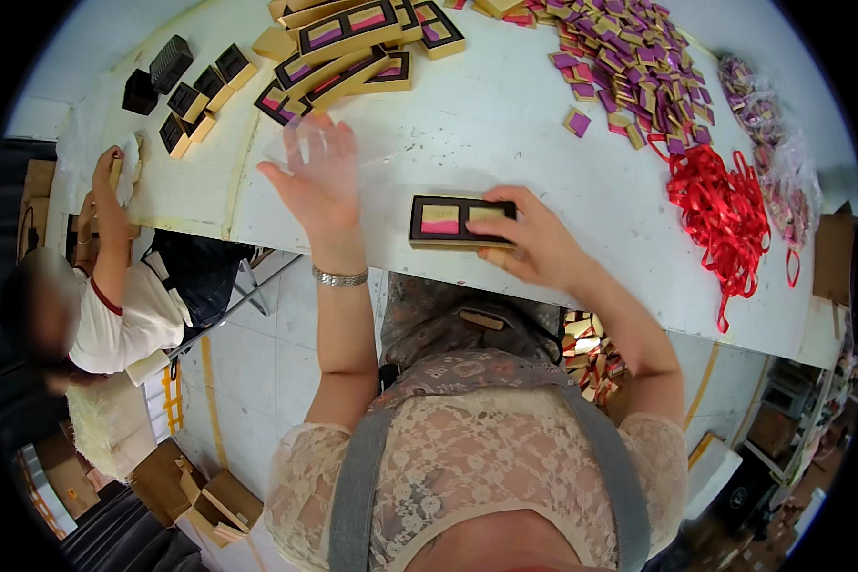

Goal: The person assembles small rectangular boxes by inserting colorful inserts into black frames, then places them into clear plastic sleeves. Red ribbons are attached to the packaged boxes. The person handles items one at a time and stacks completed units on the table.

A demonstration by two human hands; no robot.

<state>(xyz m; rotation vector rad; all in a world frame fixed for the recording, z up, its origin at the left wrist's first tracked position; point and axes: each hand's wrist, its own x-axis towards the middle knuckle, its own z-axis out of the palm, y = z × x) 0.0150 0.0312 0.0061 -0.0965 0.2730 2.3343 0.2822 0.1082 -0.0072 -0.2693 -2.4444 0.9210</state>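
On the table before me lies a gold box [416, 235] with a dark insert of two compartments. A pink-and-gold piece [439, 220] sits in its left compartment. My right hand [534, 238] grips the box's right end, thumb at the near side, and its fingers partly cover a second piece [487, 214] in the right compartment. To the left, my left hand [321, 179] is raised over the table, its fingers spread and slightly blurred. Something clear and thin, like plastic film [379, 155], shows around those fingers; whether they touch it I cannot tell.
Filled gold boxes [348, 43] are stacked at the back. Several small dark-lined boxes [189, 100] stand at far left. Purple and pink pieces [629, 67] heap at the back right, beside red ribbons [720, 210] and clear bags [777, 143]. Another person [114, 296] works at the left.
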